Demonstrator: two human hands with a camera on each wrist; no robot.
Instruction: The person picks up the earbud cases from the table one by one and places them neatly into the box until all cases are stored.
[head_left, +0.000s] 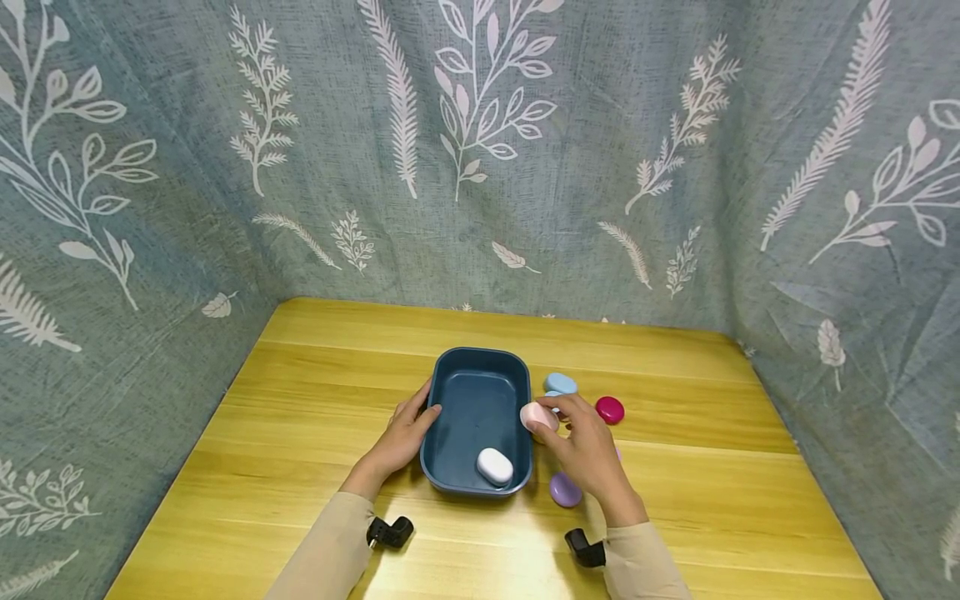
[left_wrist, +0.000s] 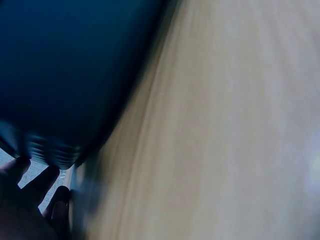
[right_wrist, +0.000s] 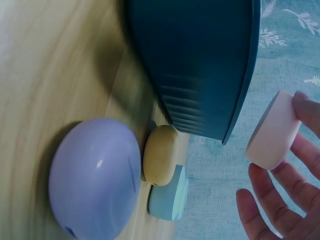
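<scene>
A dark blue plastic bin (head_left: 480,353) stands on the table with a white bar of soap (head_left: 495,467) lying in its near right corner. My left hand (head_left: 403,433) holds the bin's left side, thumb over the rim and fingers against the outer wall. At the opposite rim, my right hand (head_left: 588,446) pinches a pale pink bar of soap (right_wrist: 275,132) between thumb and fingertips, raised above the table. Below that hand lie a purple oval soap (right_wrist: 95,177), a yellowish soap (right_wrist: 160,155) and light blue soaps (right_wrist: 169,195).
A deep red round soap (head_left: 610,409) lies to the right of my right hand. One light blue soap (head_left: 560,383) sits beyond the hand. A patterned grey-blue curtain (head_left: 480,250) surrounds the wooden table (head_left: 300,400) at the back and sides.
</scene>
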